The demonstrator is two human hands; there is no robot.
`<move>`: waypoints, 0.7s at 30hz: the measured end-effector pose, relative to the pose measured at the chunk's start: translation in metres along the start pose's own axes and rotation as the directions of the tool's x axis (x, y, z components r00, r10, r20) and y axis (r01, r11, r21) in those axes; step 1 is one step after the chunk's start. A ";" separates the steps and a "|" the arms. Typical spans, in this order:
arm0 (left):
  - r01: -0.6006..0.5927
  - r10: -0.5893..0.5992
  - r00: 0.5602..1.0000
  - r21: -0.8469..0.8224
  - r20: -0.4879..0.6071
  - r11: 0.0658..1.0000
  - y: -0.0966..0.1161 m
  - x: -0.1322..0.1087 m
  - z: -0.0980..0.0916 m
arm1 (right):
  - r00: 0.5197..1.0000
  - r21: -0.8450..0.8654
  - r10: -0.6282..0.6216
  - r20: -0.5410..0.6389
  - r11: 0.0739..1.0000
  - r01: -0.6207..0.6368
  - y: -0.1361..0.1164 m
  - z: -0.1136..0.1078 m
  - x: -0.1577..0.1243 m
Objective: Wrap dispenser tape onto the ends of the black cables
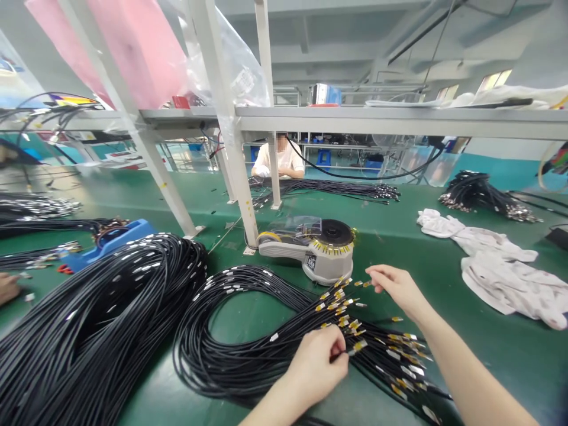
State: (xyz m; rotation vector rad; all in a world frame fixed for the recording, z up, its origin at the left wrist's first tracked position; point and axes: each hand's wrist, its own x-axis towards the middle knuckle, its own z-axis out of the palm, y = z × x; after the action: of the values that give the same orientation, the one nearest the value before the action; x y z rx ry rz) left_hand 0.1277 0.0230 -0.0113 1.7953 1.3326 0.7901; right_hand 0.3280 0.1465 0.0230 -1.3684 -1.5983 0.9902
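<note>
My left hand [322, 361] is closed on a black cable near its end. Just past the fingertips, that cable's end [357, 347] shows yellow tape and a pale tip. My right hand [393, 285] is raised to the right of the bundle, with thumb and fingers pinched together beside some taped cable ends. What sits in that pinch is too small to make out. Below and around both hands lies a looped bundle of black cables [208, 370], many ends wrapped in yellow. Behind the bundle stands a round tape dispenser [331, 264] with short yellow tape strips around its wheel.
A larger cable bundle [146, 296] lies at left, by a blue tape holder [142, 228]. White gloves [510, 272] rest at right. Shelf posts [242, 177] rise from the green table [390, 236]. Another person [288, 157] sits opposite; someone's hand [7, 288] shows at far left.
</note>
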 end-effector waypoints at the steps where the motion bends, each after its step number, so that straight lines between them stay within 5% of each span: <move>1: 0.045 -0.046 0.999 -0.130 -0.006 0.990 -0.001 0.002 -0.001 | 0.999 0.030 0.018 -0.030 0.999 -0.017 -0.002 -0.001 0.010; 6: 0.235 -0.203 0.972 -0.465 0.118 0.854 -0.017 0.014 0.004 | 0.986 0.093 0.145 -0.085 0.986 -0.137 -0.014 -0.006 0.077; 10: 0.204 -0.180 0.978 -0.653 0.105 0.729 -0.030 0.022 0.010 | 0.975 0.015 0.218 -0.029 0.976 -0.218 -0.025 0.001 0.115; 21: 0.081 -0.264 0.957 -0.770 -0.116 0.633 -0.029 0.026 -0.008 | 0.985 -0.243 0.171 0.004 0.956 -0.165 -0.038 0.002 0.128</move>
State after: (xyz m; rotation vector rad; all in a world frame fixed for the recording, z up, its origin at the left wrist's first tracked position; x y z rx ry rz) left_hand 0.1133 0.0547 -0.0300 0.8999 1.0351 1.2392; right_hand 0.2990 0.2693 0.0671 -1.6878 -1.6854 0.9360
